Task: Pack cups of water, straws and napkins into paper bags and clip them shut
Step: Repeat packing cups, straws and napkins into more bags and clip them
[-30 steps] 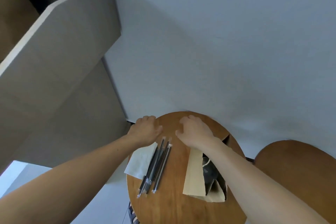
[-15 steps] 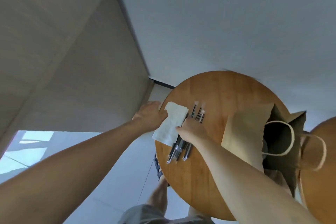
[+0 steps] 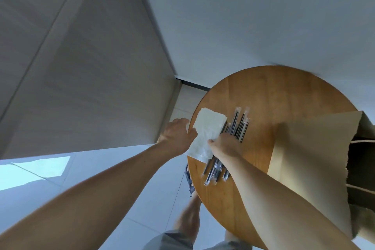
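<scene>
Right hand (image 3: 227, 146) over straws (image 3: 240, 126), fingers hidden, grip unclear; left hand (image 3: 178, 136) perhaps pinching napkin (image 3: 207, 128) edge; bag (image 3: 310, 148) cropped.

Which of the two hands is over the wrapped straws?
The right hand: it lies across the straws, thumb on the napkin. The left hand is at the napkin's outer edge by the table rim.

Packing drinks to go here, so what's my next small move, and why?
Probably lift one of the wrapped straws with the right hand, which lies on them; the left hand touches the napkin at its edge, and the paper bag lies open alongside.
</scene>
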Motion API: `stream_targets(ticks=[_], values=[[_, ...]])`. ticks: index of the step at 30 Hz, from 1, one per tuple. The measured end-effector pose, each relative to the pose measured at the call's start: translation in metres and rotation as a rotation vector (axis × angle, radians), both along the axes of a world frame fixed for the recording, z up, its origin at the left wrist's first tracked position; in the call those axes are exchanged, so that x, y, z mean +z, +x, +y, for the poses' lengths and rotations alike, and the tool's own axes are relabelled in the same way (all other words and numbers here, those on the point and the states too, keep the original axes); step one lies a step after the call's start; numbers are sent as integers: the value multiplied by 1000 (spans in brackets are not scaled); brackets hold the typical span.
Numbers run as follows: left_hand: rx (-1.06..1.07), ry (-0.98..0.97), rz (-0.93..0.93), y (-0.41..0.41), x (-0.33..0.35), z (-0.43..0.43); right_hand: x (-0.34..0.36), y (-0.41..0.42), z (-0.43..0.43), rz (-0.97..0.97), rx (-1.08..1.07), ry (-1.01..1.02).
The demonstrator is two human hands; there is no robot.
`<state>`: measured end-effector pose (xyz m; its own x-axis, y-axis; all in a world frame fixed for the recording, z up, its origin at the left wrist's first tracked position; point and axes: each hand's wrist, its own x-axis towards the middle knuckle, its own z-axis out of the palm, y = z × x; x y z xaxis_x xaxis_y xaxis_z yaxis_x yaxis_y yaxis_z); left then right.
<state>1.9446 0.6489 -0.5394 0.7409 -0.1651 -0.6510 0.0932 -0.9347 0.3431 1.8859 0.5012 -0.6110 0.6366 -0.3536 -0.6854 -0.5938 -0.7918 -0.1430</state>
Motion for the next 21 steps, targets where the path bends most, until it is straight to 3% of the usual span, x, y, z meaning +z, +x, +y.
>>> stream_targets(ticks=[21], values=[[12,16,25,-9,9,6,-12,-1,-5,-122,-51,-36]])
